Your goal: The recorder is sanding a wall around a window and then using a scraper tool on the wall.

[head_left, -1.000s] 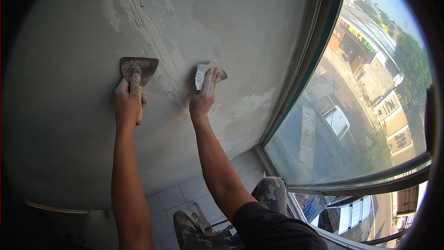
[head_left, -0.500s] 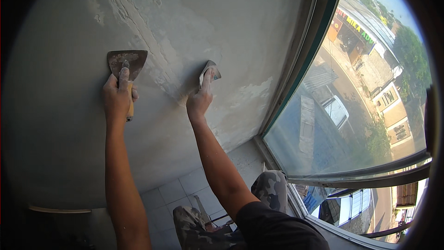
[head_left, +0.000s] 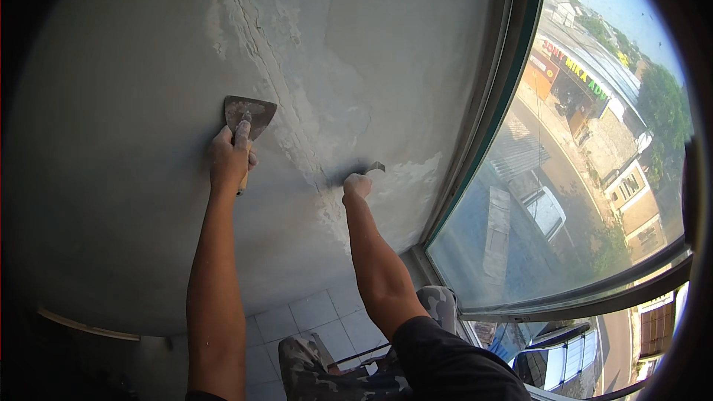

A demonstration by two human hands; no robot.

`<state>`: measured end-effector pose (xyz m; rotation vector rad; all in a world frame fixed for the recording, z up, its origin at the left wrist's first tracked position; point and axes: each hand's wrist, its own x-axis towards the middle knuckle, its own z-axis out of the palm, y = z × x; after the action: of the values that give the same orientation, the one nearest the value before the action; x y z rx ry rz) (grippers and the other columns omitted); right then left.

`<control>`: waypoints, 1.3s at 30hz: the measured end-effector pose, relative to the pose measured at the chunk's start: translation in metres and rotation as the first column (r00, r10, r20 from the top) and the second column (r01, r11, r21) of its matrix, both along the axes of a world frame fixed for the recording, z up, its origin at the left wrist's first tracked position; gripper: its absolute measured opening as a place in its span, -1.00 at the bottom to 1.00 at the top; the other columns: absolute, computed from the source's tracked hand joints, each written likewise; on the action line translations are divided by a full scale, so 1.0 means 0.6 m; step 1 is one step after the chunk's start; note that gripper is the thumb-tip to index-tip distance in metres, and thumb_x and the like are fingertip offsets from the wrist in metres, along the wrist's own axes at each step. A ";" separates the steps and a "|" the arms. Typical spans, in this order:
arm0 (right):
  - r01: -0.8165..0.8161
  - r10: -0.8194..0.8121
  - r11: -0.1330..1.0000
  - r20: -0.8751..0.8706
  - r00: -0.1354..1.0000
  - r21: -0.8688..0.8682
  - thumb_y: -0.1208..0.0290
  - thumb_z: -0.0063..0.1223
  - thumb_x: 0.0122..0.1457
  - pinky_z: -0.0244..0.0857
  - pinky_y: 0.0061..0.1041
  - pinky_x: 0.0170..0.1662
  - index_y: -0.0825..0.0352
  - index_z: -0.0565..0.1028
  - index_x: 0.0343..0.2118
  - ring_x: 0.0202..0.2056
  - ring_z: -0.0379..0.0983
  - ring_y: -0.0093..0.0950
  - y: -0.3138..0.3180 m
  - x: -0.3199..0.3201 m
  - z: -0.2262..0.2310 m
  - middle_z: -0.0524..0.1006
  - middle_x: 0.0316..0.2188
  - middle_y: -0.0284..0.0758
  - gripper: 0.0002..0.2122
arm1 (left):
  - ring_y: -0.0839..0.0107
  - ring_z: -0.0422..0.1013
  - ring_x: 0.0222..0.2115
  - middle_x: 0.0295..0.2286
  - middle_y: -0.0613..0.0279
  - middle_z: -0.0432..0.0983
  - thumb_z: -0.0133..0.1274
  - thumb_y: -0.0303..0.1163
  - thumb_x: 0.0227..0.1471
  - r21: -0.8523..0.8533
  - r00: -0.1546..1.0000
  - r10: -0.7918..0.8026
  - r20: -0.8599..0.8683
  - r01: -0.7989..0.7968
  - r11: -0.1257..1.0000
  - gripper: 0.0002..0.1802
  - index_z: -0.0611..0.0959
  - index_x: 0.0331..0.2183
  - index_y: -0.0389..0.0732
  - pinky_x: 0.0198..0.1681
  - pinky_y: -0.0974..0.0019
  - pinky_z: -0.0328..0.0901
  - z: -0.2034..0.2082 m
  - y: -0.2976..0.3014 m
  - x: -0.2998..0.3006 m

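Note:
My left hand (head_left: pixel 225 162) is closed around the yellowish handle of a wide putty knife (head_left: pixel 258 111). Its dark, plaster-smeared blade points up, just left of a rough plastered seam (head_left: pixel 269 78) that runs down the grey wall (head_left: pixel 134 126). Lower and to the right, my right hand (head_left: pixel 356 187) is closed on a small scraper (head_left: pixel 378 167) held near the wall. Only a short, curved bit of that scraper shows past the fingers; the rest is hidden. Whitish dust coats the fingers of both hands.
A framed glass window (head_left: pixel 512 208) borders the wall on the right, with a street and buildings beyond it. Below are pale floor tiles (head_left: pixel 312 310) and my legs in camouflage trousers (head_left: pixel 304 362). A curved light edge (head_left: pixel 85 324) shows at lower left.
The view has shifted, so the wall and seam appear farther right. My right hand has moved down the wall, and its scraper has turned to show less blade. The left hand keeps its grip.

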<state>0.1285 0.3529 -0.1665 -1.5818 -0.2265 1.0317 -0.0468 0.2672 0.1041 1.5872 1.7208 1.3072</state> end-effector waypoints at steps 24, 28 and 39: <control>-0.242 0.180 0.970 0.578 0.796 0.031 0.56 -0.14 0.18 0.34 -0.09 0.01 0.47 0.39 0.09 -0.04 0.48 0.06 -0.087 0.003 0.075 0.57 -0.16 0.09 -0.62 | 0.50 0.35 -0.72 -0.64 0.21 0.43 0.03 -0.11 0.28 0.040 0.997 0.045 0.065 -0.048 0.998 -0.61 0.48 -0.41 -0.26 -0.67 0.39 0.25 0.002 -0.012 -0.042; -0.257 -0.457 0.711 0.708 0.539 0.655 0.76 -0.17 0.10 0.24 -0.20 0.21 0.46 0.27 0.23 0.26 0.21 -0.03 -0.058 0.068 0.317 0.43 0.11 0.04 -0.45 | 0.49 0.38 -0.72 -0.64 0.21 0.43 0.04 -0.12 0.27 0.065 0.998 0.045 0.044 -0.048 0.997 -0.59 0.48 -0.44 -0.27 -0.67 0.37 0.28 -0.003 -0.006 -0.012; -0.823 -0.881 0.266 0.474 0.003 0.501 0.65 -0.05 0.09 0.10 -0.18 0.33 0.38 0.30 0.23 0.31 0.14 -0.03 0.032 0.050 0.762 0.30 0.26 -0.04 -0.44 | 0.41 0.44 -0.76 -0.78 0.19 0.39 0.05 -0.22 0.26 0.171 0.997 0.023 -0.079 -0.009 0.985 -0.59 0.48 -0.53 -0.29 -0.63 0.28 0.29 -0.075 -0.026 -0.013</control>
<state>0.1582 0.3722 0.2906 -0.5014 -1.6081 -0.9267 -0.0547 0.2515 0.0591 1.7467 1.7110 1.4504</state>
